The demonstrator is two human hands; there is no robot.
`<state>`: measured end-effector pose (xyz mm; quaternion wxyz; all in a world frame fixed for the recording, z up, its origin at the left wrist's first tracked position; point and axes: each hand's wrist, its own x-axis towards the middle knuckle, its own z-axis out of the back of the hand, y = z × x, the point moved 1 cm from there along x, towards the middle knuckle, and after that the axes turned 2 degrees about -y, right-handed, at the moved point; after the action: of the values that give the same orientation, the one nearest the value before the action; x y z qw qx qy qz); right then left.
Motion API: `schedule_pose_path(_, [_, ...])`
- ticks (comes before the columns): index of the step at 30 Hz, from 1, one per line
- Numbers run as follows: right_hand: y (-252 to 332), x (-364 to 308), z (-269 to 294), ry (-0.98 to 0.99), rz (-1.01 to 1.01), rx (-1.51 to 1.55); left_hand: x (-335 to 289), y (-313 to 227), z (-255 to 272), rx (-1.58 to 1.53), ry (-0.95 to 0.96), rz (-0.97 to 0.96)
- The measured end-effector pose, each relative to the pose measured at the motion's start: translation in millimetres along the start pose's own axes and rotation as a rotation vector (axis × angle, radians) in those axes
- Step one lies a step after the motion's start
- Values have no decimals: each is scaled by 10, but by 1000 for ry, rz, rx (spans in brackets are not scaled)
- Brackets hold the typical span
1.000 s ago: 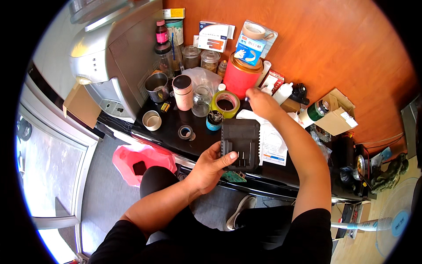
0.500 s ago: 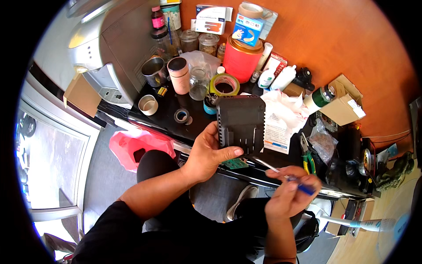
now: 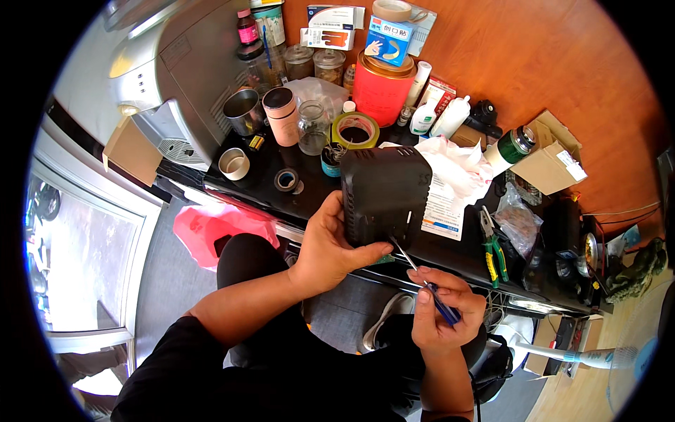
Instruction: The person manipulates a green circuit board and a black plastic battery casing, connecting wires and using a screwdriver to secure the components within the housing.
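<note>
My left hand [image 3: 323, 250] grips a black plastic housing [image 3: 383, 190] by its left side and lower edge, thumb across the bottom. Vent slots run along the housing's top edge. In my right hand [image 3: 450, 320] is a screwdriver [image 3: 441, 305] with a blue handle, pinched between thumb and fingers. Its thin metal shaft points up and left, the tip at the housing's lower edge; whether it sits in a screw hole I cannot tell. A sliver of green circuit board shows below the housing, mostly hidden.
Behind the housing, the black counter [image 3: 264, 193] carries yellow tape [image 3: 355, 131], a glass jar [image 3: 313, 130], a pink flask [image 3: 281, 118] and a red canister [image 3: 383, 91]. Green-handled pliers [image 3: 496, 250] lie right, near a clear bag [image 3: 519, 221]. A coffee machine [image 3: 176, 84] stands left.
The screwdriver has swung up and left, bringing its tip to the housing's lower edge. My right hand moved slightly left. The housing has tilted a little in my left hand.
</note>
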<state>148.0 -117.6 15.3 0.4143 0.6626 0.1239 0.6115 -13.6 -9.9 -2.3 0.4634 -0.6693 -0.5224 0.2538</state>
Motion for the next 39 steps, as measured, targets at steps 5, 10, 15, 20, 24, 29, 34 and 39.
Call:
schedule_pose_path(5, [-39, 2, -55, -79, -16, 0, -28, -1, -4, 6, -37, -50])
schedule_pose_path(10, [67, 115, -16, 74, -50, -366, 17, -5, 2, 29, -71, -105])
schedule_pose_path(15, [120, 128, -44, 54, -13, -472, 15, 0, -26, 56, -77, -105])
schedule_pose_path(20, [23, -26, -147, 19, 96, -528, 38, -4, -11, 48, -78, -124])
schedule_pose_path(24, [-2, -68, -228, -4, 115, -556, 53, 5, -28, 88, -77, -140])
schedule_pose_path(29, [56, 7, -190, -27, 80, -497, 85, -2, -34, 123, -36, -160])
schedule_pose_path(34, [192, 199, 20, -5, -8, -446, 146, 56, 31, 51, -104, -106])
schedule_pose_path(39, [164, 194, 181, -78, -190, -279, 167, 62, 86, 4, 2, -107])
